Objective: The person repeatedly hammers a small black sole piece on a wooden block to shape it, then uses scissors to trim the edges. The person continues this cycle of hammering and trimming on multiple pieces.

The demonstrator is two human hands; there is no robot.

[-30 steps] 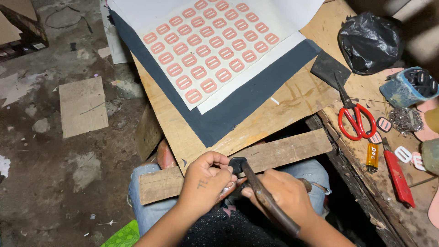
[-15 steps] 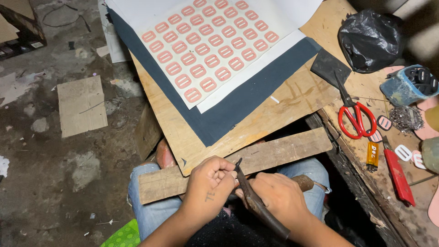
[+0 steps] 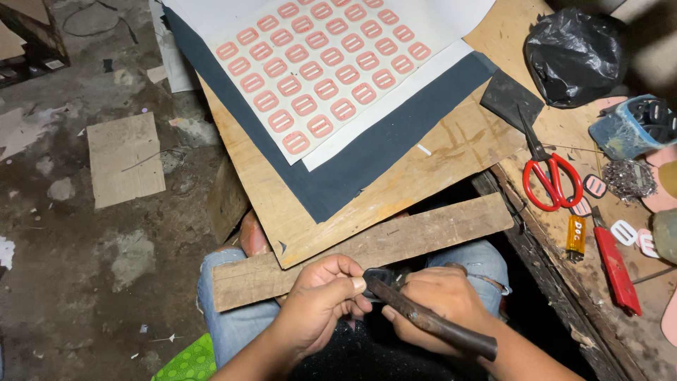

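- Sitting over the lap, a small dark piece [image 3: 379, 276] is pinched by the left hand [image 3: 321, 300] against a wooden plank [image 3: 367, 250].
- Right hand [image 3: 441, 303] grips a dark-handled tool [image 3: 430, 323], tip touching that piece.
- Off right: red scissors [image 3: 553, 180], black bag [image 3: 572, 56].

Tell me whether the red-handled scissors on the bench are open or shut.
Shut. The red-handled scissors lie flat on the wooden bench, blades together in one dark line, the two handle loops side by side.
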